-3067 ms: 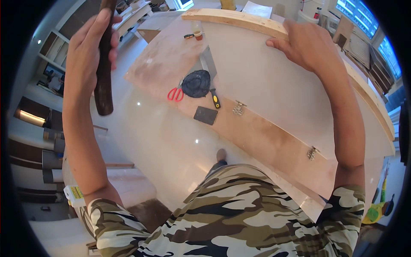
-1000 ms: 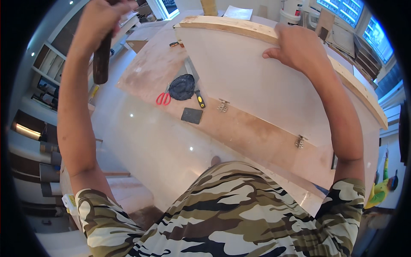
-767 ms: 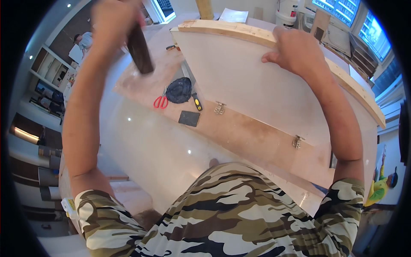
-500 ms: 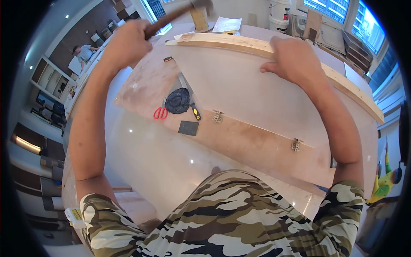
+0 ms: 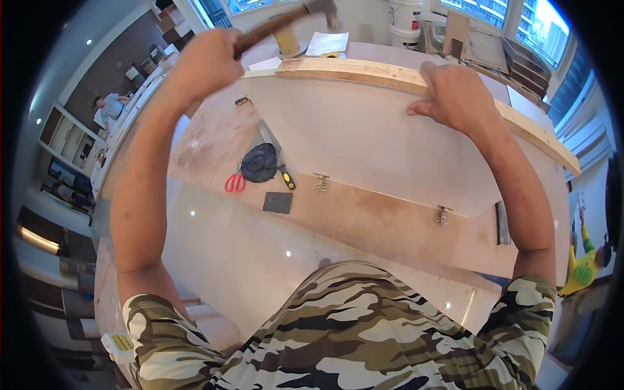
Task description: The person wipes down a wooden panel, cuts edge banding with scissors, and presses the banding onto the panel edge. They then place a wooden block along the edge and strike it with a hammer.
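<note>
My left hand (image 5: 209, 64) is closed round the wooden handle of a hammer (image 5: 273, 27), lifted above the far left part of the work surface. The metal head points right, past the end of the plank. A long pale wooden plank (image 5: 344, 69) lies along the far edge of a large whitish panel (image 5: 364, 130). On that plank sits my right hand (image 5: 455, 94), its fingers bent over the far side and partly hidden, its thumb apart on the near side.
On the brown board lie red-handled scissors (image 5: 235, 182), a dark round lump (image 5: 259, 162), a black-and-yellow handled tool (image 5: 286, 177), a dark square pad (image 5: 278, 202) and two metal hinges (image 5: 320, 182). White buckets (image 5: 405, 25) stand behind. Other people are farther off, left and right.
My left hand and the hammer have moved right, and the hammer head sits a bit lower. My right hand stays on the plank. The whole view has shifted slightly.
</note>
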`<state>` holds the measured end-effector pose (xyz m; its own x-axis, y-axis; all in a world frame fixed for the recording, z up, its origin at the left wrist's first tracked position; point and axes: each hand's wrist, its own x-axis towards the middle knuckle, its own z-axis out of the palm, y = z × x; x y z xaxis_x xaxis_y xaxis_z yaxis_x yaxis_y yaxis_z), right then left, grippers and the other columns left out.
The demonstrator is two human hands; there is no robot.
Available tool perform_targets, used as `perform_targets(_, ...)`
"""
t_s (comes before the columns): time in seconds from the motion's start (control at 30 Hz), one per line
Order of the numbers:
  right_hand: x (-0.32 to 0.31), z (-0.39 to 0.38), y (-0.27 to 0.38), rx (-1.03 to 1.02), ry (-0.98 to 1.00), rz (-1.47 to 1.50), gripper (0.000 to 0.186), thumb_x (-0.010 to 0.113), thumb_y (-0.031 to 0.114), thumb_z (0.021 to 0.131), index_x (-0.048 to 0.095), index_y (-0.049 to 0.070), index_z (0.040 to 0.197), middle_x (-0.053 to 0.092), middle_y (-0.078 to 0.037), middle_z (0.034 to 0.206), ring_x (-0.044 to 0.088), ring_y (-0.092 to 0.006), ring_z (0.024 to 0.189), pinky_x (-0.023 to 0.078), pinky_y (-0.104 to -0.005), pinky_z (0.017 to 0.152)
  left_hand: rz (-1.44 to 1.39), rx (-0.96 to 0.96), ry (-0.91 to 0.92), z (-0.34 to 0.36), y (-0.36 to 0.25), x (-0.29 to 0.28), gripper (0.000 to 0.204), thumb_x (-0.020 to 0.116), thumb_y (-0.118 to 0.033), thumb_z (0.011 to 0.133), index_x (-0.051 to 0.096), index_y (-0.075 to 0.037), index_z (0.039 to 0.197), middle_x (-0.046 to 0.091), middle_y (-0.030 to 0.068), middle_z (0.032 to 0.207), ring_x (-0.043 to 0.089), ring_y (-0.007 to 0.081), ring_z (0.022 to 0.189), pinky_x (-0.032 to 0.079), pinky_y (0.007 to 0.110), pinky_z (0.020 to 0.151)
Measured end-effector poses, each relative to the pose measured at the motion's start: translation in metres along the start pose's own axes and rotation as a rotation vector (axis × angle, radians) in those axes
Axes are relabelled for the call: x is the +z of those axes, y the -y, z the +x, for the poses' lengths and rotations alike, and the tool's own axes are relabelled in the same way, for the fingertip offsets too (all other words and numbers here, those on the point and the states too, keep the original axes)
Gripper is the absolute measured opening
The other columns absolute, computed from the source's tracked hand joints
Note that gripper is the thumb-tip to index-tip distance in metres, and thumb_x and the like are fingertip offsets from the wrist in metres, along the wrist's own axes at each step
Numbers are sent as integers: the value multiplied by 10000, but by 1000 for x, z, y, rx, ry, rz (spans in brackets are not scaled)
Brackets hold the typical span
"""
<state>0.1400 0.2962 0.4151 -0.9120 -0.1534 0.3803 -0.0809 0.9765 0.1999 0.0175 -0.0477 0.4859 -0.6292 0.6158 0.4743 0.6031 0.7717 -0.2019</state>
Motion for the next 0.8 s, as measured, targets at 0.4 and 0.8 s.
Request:
perform_targets(0.4,-4,-31,-40,70,-11,28,525,828,457,720,614,1,868,676,-199,800,658,-411,816,521,-476,741,-43,-22,147,5,-53,3,235,582,-33,793,669,-5,1010,681,259,895,670,422,876,531,496,788)
perform_targets(0.8,-17,-44,-60,185,86,-76,565,856,454,683,583,-6,866,656,-199,775,640,-417,817,504,-485,732,-587,-258,-108,15,-23,-16,277,797,-227,780,655,-26,907,582,28,625,550,103,497,455,282,502)
